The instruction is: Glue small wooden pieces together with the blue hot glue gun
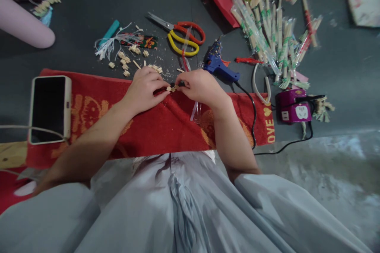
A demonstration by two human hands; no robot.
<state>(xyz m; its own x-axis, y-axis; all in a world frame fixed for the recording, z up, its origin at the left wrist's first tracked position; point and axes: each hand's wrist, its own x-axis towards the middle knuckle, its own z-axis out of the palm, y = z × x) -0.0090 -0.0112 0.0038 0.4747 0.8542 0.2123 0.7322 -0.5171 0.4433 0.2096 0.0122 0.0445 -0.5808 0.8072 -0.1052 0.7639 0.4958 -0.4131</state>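
My left hand point(147, 90) pinches one end of a small chain of pale wooden bits point(172, 88) between thumb and fingertips. The other end is pinched by my right hand point(202, 87), so the two hands almost meet over a red towel point(175, 134). Beyond my left hand lie loose clusters of the same pale bits point(124, 60) amid crumbs. A blue glue gun point(218, 63) lies just past my right hand. A clear strip point(194, 110) shows below that hand.
Scissors with red and yellow handles point(182, 37) lie open behind the hands. At right are wrapped chopsticks point(270, 31) and a purple box point(293, 106) with black cords. A phone point(50, 108) rests on the towel's left end. A pink cylinder point(25, 23) juts in.
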